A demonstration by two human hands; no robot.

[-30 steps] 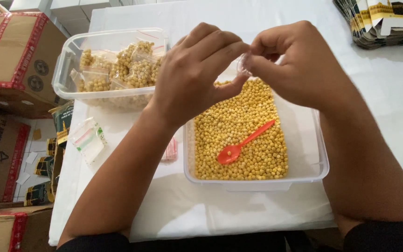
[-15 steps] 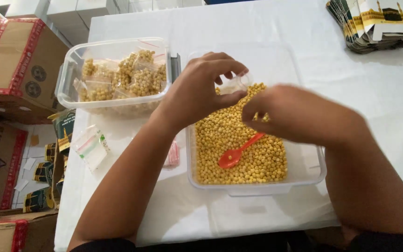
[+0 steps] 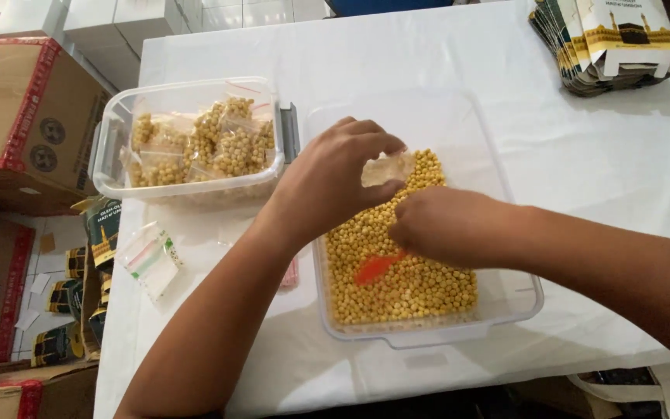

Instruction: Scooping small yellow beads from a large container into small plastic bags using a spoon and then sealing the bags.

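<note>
Left hand (image 3: pixel 335 182) pinches a small clear plastic bag (image 3: pixel 387 168) at its mouth, thumb and fingers closed on the film, held just above the far end of the clear tub (image 3: pixel 505 299). The bag looks thin, limp and slippery; likely best held by the rim, where it can be kept open. Right hand (image 3: pixel 447 225) is lowered into the tub, fingers curled over the handle of an orange scoop (image 3: pixel 376 266); whether it has closed on it cannot be told. The tub holds loose yellow chickpeas (image 3: pixel 405 283), light and prone to roll. Left of the tub, a second clear bin (image 3: pixel 110 147) holds filled bags (image 3: pixel 211 143). An empty bag (image 3: pixel 149 256) lies near it.
</note>
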